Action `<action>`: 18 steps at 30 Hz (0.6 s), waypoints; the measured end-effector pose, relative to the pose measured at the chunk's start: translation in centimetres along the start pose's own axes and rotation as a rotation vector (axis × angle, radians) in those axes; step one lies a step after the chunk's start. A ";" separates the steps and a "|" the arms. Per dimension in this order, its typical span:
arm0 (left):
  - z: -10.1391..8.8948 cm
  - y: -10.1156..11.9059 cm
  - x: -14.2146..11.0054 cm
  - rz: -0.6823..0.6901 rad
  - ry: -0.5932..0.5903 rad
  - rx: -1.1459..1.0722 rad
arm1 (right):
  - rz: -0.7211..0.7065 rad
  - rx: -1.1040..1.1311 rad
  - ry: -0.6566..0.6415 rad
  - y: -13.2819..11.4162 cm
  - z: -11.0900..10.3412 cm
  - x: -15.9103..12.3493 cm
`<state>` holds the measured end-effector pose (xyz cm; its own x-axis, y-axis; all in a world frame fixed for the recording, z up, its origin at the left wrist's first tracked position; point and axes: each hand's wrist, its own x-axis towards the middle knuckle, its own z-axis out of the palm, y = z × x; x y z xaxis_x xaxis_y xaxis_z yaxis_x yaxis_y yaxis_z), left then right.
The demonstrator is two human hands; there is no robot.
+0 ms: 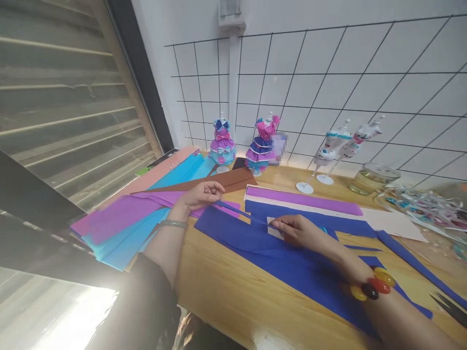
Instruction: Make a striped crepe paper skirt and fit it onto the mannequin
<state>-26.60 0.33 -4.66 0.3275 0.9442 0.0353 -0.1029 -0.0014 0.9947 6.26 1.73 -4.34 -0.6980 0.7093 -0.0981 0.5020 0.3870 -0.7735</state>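
Observation:
A thin blue strip (242, 212) is stretched between my two hands, just above the table. My left hand (203, 194) pinches its left end, and my right hand (292, 229) pinches the other end between thumb and fingers. Under the strip lies a large blue sheet (262, 253), fabric or paper; I cannot tell which. A small white card (274, 228) shows beside my right fingertips. Behind it, another blue piece (339, 221) runs along a long tray with a purple strip (302, 200).
Purple sheets (120, 218), light blue sheets (120, 248) and a brown sheet (219, 182) are piled at left. Small dress forms in ruffled dresses (222, 143) stand behind. A glass bowl (374, 179), tangled ribbons (426, 206) and scissors (450, 308) are at right.

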 end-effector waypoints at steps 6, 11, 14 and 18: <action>-0.7 -0.7 0.2 0.024 -0.009 -0.029 | 0.083 0.142 -0.055 1.4 -1.7 -2.7; 0.3 -0.5 0.4 0.019 -0.085 -0.054 | 0.098 0.107 0.051 2.9 -2.7 -4.6; 1.4 -0.1 0.4 0.025 -0.133 -0.069 | 0.068 0.122 0.091 2.4 -1.9 -4.0; 2.0 0.5 0.1 0.068 -0.140 -0.089 | -0.065 0.106 -0.029 0.3 -0.3 -2.0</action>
<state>-24.75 -0.25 -3.97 0.4444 0.8876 0.1211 -0.2096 -0.0284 0.9774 7.92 0.57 -4.17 -0.7424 0.6670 -0.0626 0.3997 0.3661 -0.8403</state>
